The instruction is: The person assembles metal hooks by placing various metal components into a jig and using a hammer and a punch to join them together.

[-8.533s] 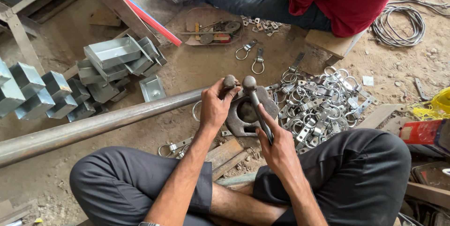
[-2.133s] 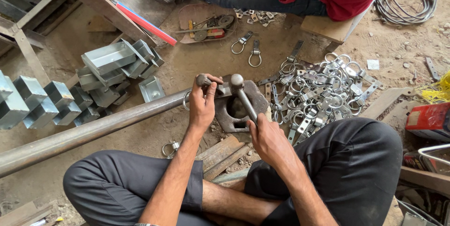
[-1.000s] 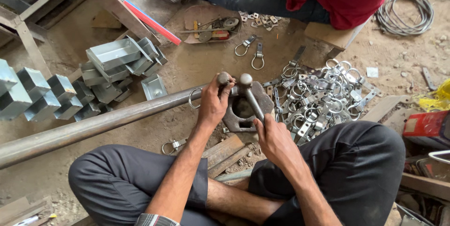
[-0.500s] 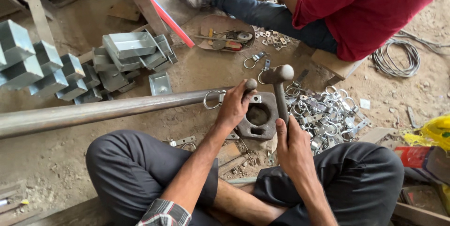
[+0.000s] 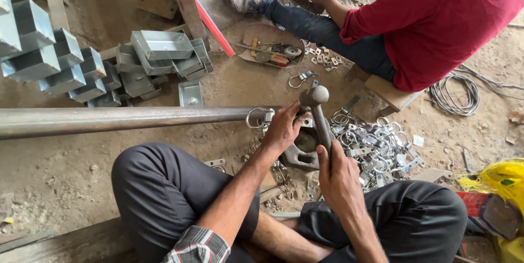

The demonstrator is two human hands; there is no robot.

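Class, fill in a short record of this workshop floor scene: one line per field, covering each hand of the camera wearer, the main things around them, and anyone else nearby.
Left hand: presses a small metal part onto the block
Right hand: grips the hammer, head raised
Block: heavy iron, hollow in the middle, on the dirt floor
Long pipe: lies across, left of the block
Ring fittings: loose heap, right of the block
Metal boxes: stacked upper left
Other person: red shirt, seated opposite

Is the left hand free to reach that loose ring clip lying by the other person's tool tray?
Probably not as things stand: the left hand is pressed on a workpiece at the metal block, and the ring clip lies beyond the raised hammer, an arm's stretch off.
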